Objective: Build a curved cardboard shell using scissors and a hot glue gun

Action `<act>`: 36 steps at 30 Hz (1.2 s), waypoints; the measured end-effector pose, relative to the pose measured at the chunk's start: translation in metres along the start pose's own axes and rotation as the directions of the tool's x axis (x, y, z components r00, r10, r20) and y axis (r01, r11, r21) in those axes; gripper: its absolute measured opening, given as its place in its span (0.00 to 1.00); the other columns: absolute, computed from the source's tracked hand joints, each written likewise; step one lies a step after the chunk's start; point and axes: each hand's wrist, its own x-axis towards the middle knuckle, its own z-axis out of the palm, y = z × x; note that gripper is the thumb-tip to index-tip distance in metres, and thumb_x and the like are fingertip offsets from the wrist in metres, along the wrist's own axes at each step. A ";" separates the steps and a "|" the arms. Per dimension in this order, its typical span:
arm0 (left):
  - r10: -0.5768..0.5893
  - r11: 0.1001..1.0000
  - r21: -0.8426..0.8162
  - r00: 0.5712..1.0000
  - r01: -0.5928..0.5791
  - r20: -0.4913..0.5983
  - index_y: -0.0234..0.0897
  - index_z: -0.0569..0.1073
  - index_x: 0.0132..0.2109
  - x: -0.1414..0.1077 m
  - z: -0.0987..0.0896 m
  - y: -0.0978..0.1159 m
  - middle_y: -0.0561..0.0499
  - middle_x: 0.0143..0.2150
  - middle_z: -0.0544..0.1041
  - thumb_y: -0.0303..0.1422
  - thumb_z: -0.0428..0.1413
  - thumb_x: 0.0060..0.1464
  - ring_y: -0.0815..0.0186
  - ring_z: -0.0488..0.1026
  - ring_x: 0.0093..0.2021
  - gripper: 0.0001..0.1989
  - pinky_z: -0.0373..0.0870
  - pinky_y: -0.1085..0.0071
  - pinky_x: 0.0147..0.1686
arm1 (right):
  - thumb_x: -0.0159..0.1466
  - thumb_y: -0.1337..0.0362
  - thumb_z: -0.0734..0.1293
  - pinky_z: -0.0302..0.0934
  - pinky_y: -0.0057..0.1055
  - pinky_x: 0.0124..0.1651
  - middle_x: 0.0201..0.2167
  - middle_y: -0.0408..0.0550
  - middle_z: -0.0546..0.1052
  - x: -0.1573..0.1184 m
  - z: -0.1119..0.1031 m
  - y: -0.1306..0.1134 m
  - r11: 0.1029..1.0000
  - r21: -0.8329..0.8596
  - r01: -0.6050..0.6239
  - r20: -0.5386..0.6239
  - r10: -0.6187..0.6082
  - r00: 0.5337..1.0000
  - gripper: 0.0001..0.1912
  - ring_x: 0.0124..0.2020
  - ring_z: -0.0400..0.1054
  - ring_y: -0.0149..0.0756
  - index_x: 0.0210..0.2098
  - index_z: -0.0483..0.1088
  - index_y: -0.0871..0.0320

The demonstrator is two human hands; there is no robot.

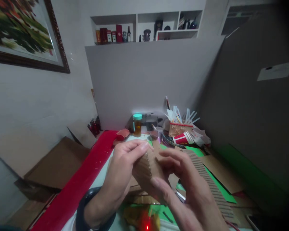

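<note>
A small brown cardboard piece [151, 165], folded or built up so that a corrugated edge shows, is held in the air before me. My left hand [125, 163] pinches its upper left side, thumb on top near the edge. On the other side my right hand [185, 179] has its thumb against the near edge and its fingers curled at the right face. The undersides of both hands' grip are hidden. Below them, a dark slim object [168, 217] lies on a green sheet, and a yellowish thing [135, 216] near a red light is blurred.
Corrugated cardboard [205, 183] and a flat brown sheet [223, 175] lie to the right. Farther back stand a teal-lidded bottle [137, 125], red paper cups [182, 138] and a box of white strips [180, 129]. A red strip [79, 179] runs along the left edge.
</note>
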 end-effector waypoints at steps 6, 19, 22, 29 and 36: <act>0.031 0.993 -0.116 0.999 -0.035 -0.032 0.34 0.81 0.29 0.005 -0.002 0.001 0.54 0.25 0.76 0.32 0.62 0.54 0.71 0.69 0.27 0.07 0.65 0.77 0.30 | 0.67 0.75 0.65 0.63 0.20 0.45 0.44 0.45 0.67 -0.006 0.019 0.009 0.969 -0.109 0.222 -0.029 -0.226 0.974 0.17 0.42 0.67 0.28 0.52 0.62 0.55; 0.011 0.967 -0.249 0.989 -0.047 -0.144 0.36 0.81 0.32 0.002 -0.003 -0.007 0.52 0.36 0.80 0.29 0.63 0.50 0.67 0.73 0.39 0.02 0.69 0.76 0.39 | 0.68 0.73 0.64 0.60 0.16 0.56 0.51 0.45 0.70 -0.010 0.030 0.020 0.963 -0.156 0.218 -0.206 -0.247 0.947 0.16 0.51 0.67 0.27 0.54 0.64 0.54; -0.006 0.966 -0.257 0.993 -0.025 -0.121 0.34 0.81 0.31 0.004 -0.002 -0.007 0.51 0.33 0.79 0.28 0.63 0.50 0.67 0.73 0.36 0.02 0.69 0.76 0.37 | 0.67 0.71 0.65 0.62 0.20 0.57 0.53 0.46 0.72 -0.011 0.030 0.024 0.938 -0.246 0.246 -0.228 -0.302 0.925 0.16 0.54 0.68 0.30 0.53 0.66 0.54; -0.021 0.953 -0.303 0.995 -0.010 -0.100 0.36 0.80 0.32 0.007 -0.003 -0.011 0.52 0.35 0.80 0.26 0.62 0.50 0.67 0.74 0.39 0.02 0.69 0.74 0.43 | 0.66 0.72 0.67 0.65 0.24 0.56 0.53 0.49 0.74 -0.009 0.025 0.028 0.897 -0.326 0.298 -0.196 -0.373 0.907 0.14 0.54 0.70 0.33 0.51 0.68 0.56; -0.025 0.952 -0.305 1.000 0.023 -0.002 0.36 0.80 0.33 0.011 -0.003 -0.015 0.51 0.36 0.79 0.26 0.60 0.53 0.65 0.75 0.39 0.03 0.69 0.74 0.41 | 0.66 0.72 0.67 0.60 0.18 0.57 0.50 0.46 0.75 -0.004 0.020 0.024 0.897 -0.347 0.276 -0.158 -0.345 0.925 0.14 0.53 0.69 0.28 0.51 0.67 0.56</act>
